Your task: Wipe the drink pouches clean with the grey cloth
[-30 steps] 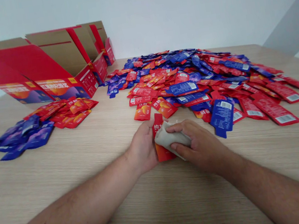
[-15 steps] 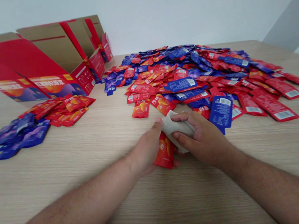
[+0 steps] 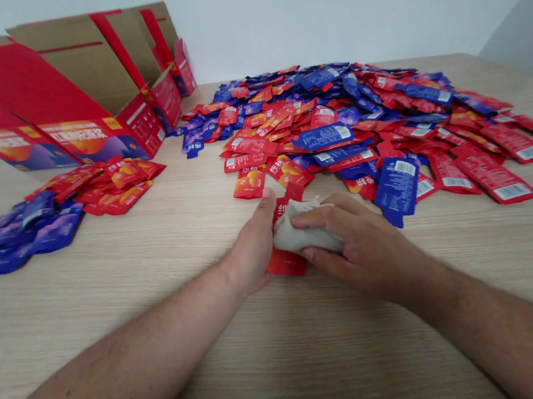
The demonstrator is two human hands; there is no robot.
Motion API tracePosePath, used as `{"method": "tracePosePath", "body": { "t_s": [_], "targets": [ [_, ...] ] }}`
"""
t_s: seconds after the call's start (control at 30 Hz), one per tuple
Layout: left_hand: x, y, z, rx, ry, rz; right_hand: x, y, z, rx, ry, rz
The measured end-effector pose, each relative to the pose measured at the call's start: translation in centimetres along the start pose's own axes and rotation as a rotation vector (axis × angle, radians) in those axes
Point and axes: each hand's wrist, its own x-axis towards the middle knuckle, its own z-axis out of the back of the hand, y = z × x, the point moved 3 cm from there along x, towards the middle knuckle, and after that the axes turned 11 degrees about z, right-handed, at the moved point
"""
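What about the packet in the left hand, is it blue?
No, the packet in the left hand, partly covered by the cloth, is red.

Open red boxes [image 3: 95, 140] with brown insides stand in a row at the left of the pale counter [image 3: 172, 241], before a whitish wall [image 3: 317, 9] bearing a grey patch [image 3: 524, 17] at far right.

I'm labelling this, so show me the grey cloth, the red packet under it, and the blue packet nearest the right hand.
Grey cloth [image 3: 295, 237], head view: its bunched middle.
Red packet [image 3: 285, 264], head view: its lower end.
Blue packet [image 3: 397, 188], head view: middle of its printed face.
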Motion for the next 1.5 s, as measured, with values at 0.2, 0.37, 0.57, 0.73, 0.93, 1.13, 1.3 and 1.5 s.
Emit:
{"method": "tracePosePath", "body": {
  "t_s": [0.2,0.37,0.57,0.73,0.93,1.13,1.3,1.5],
  "targets": [
    [-0.2,0.1,-0.1,0.054,-0.033,-0.011,0.0,-0.4,0.4,-0.077,-0.052,-0.091],
    [-0.2,0.2,-0.2,0.067,0.000,-0.024,0.0,-0.2,0.3,-0.032,-0.028,0.007],
    [-0.1,0.2,0.2,0.130,0.005,0.000,0.1,-1.0,0.9,-0.108,-0.100,-0.078],
    [-0.1,0.3,0.6,0.128,0.044,0.001,0.2,-0.9,0.8,-0.075,-0.050,-0.027],
    [-0.1,0.2,0.7,0.185,0.050,0.001,0.2,-1.2,0.8,-0.079,-0.055,-0.026],
    [0.2,0.3,0.9,0.238,0.067,0.006,0.1,-1.9,0.8,-0.109,-0.121,-0.025],
    [0.2,0.3,1.0,0.204,0.062,-0.017,0.1,-1.5,0.6,-0.054,-0.065,0.042],
    [0.2,0.2,0.9,0.235,0.031,0.049,0.1,-2.1,0.8,-0.111,-0.111,-0.007]
  ]
}}
